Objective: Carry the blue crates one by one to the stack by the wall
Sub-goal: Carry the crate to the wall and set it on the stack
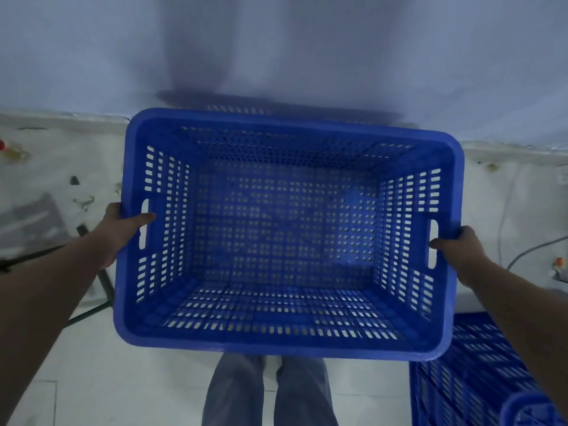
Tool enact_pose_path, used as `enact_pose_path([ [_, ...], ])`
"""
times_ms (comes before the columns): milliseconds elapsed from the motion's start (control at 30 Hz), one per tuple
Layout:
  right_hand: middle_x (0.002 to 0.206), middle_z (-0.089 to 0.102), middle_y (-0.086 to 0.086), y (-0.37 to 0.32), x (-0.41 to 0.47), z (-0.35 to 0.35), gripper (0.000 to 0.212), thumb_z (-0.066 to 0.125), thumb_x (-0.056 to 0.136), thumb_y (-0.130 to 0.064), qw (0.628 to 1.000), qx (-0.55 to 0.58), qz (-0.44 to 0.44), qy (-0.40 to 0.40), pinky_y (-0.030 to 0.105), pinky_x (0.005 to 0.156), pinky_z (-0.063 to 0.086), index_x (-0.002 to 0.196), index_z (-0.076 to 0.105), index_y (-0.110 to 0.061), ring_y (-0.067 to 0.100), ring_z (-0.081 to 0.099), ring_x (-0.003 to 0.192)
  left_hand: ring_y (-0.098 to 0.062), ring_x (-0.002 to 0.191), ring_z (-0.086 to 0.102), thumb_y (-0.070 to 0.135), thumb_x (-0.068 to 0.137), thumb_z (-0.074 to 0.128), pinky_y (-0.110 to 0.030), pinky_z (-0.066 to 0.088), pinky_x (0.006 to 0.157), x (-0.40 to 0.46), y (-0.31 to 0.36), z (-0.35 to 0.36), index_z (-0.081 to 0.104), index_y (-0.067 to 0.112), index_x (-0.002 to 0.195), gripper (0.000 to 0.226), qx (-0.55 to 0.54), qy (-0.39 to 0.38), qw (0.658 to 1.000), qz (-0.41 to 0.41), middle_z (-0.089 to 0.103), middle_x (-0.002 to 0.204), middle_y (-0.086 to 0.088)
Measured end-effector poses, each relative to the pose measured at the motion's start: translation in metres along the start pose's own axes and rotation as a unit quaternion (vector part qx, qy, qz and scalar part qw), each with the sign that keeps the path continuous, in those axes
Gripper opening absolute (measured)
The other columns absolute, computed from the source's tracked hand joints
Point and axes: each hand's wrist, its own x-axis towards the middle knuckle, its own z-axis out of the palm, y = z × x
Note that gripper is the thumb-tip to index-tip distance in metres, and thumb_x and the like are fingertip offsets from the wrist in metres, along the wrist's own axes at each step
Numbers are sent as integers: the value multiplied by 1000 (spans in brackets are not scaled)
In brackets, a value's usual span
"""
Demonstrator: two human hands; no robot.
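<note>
Blue crate [285, 235] held level above floor [107, 379], open top up, empty, centre of view, near wall [276, 41]. Left hand [123, 226] wrapped on left rim by handle slot, thumb inside. Right hand [458, 244] gripping right rim likewise. More blue crates [479, 373] on floor, near right. Legs [267, 392] below crate.

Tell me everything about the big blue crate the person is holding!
The blue crate is a deep rectangular box that looks like plastic, with rounded corners and a thick rim. Its walls and floor are full of small slots, and each short side has a handle hole. It is empty, open side up, held roughly level above the pale floor. The left hand and right hand grip its two ends.
</note>
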Motion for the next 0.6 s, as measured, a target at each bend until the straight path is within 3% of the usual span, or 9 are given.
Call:
enact_pose_path([
  [167,130,48,24,-3,1,4,51,61,87,-3,999,41,14,-11,47,82,46,131,35,-2,35,51,97,-42,120,51,29,87,66,-58,43,94,0,5,4,27,15,144,70,-1,9,1000,-14,45,143,-15],
  [333,131,50,23,-15,7,-3,52,60,87,-1,996,79,6,-33,51,85,49,133,38,-5,37,54,96,-38,120,53,36,86,66,-56,44,96,4,16,0,32,17,143,70,-26,0,1000,-15,49,141,-12],
  [500,136,49,22,-39,19,-14,55,60,87,-1,994,85,-4,-66,53,90,48,137,36,-4,43,54,114,-37,121,53,38,85,67,-57,44,99,11,38,-5,33,19,144,71,-30,2,1000,-1,49,141,-13],
  [600,138,49,19,-40,21,-15,56,60,87,-2,995,63,-2,-80,47,88,47,138,37,-4,39,54,112,-38,123,53,36,84,68,-58,43,100,11,44,-5,33,16,145,72,-19,-6,1000,-5,49,142,-14],
])
